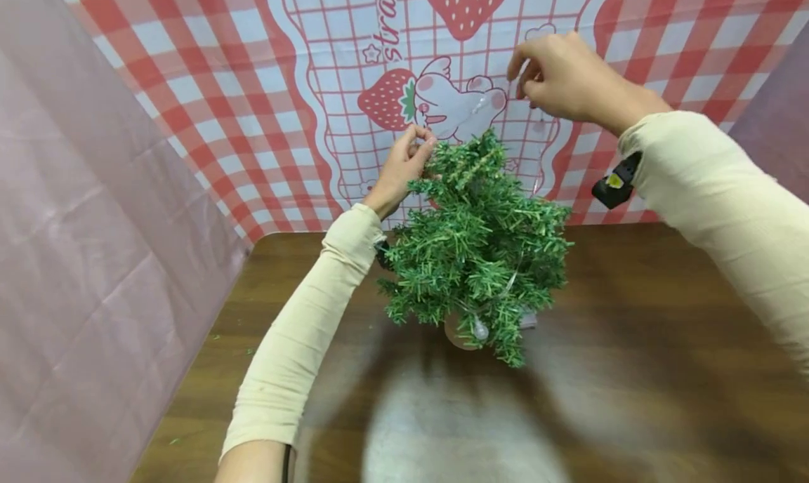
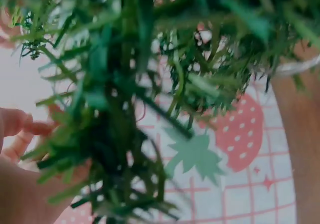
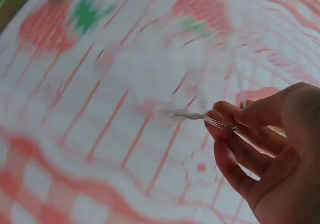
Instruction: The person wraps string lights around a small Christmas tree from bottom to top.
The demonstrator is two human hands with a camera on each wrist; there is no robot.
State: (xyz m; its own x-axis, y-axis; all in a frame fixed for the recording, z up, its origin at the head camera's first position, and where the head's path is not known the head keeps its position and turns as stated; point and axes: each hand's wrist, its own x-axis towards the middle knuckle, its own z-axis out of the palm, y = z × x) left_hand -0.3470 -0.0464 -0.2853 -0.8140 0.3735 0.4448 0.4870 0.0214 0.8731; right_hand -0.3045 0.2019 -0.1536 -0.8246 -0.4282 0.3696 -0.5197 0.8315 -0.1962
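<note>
A small artificial Christmas tree (image 1: 480, 237) with bushy green branches stands on the table. My right hand (image 1: 556, 76), raised to the right above the treetop, pinches the clear wire of a string of lights (image 3: 220, 124) between thumb and fingers. A blurred clear bulb (image 3: 167, 115) sticks out past those fingertips. At the upper left side of the tree is my left hand (image 1: 404, 163), its fingers bent close together beside the top branches. Branches partly cover it in the left wrist view, and I cannot tell what it holds. Another clear bulb (image 1: 480, 328) hangs low on the tree's front.
The brown wooden table (image 1: 265, 314) carries a few green needle bits at the left. Behind the tree rises a red-and-white checked cloth (image 1: 246, 83) printed with strawberries. A pale pink curtain (image 1: 95, 258) hangs at the left. A round tan base (image 1: 458, 332) shows under the branches.
</note>
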